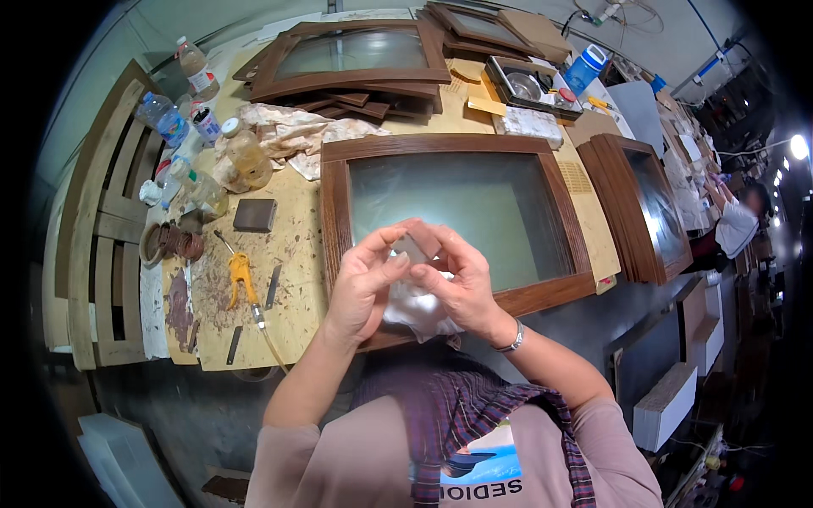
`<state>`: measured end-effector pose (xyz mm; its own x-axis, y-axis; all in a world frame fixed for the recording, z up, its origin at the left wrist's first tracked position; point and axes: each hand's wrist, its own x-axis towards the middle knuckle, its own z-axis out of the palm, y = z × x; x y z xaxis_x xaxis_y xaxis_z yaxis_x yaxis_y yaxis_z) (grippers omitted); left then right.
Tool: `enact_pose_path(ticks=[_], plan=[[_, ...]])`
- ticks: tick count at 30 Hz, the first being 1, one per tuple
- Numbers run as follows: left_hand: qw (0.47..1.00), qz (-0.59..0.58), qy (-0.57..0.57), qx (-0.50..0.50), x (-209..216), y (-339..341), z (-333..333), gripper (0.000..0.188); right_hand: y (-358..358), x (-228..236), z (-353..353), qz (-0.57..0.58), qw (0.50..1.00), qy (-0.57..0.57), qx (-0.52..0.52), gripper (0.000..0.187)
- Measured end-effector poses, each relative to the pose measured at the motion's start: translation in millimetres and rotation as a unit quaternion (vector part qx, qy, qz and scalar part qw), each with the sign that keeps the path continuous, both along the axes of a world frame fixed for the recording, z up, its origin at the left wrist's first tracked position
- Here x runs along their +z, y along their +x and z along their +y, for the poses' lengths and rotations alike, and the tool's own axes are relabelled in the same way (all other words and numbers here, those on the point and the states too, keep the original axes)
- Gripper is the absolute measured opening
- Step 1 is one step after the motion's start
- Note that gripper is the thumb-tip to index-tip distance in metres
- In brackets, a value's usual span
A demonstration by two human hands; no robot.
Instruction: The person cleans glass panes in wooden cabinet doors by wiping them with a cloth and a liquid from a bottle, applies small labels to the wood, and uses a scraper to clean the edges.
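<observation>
Both my hands are raised over the near edge of a brown wooden frame with a glass pane [436, 145]. Between my fingertips is a small folded piece that looks like sandpaper [420, 240], reddish brown on one part and greyish on another. My left hand [366, 284] pinches it from the left with thumb and fingers. From the other side my right hand [464, 284] grips it the same way, a band around that wrist. A crumpled white cloth [417, 311] lies below my hands at the frame's near rail, partly hidden by them.
On the left stand several bottles [247, 154], a yellow air blow gun [240, 276] with hose, and a dark block [255, 215]. Framed panes are stacked at the back [351, 52] and right [631, 207]. A tray [533, 89] sits back right. Another person [735, 227] works far right.
</observation>
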<state>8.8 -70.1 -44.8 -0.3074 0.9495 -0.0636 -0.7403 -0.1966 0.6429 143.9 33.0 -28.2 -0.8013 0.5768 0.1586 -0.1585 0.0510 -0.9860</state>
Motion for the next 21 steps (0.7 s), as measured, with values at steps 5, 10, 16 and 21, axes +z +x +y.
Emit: enact_pose_path(ticks=[5, 10, 16, 21], plan=[[0.753, 0.645, -0.036, 0.123, 1, 15, -5, 0.055, 1, 1, 17, 0.086, 0.995, -0.045, 0.005, 0.033], [0.658, 0.753, 0.004, 0.011, -27, 29, -20, 0.029, -34, -17, 94, -0.015, 0.996, 0.011, -0.084, 0.031], [0.716, 0.656, -0.149, 0.189, 8, -30, -76, 0.037, -140, -40, 169, -0.094, 0.920, 0.313, -0.217, 0.030], [0.665, 0.712, -0.195, 0.115, -31, -57, -50, 0.034, -199, -60, 177, -0.265, 0.853, 0.365, -0.261, 0.027]])
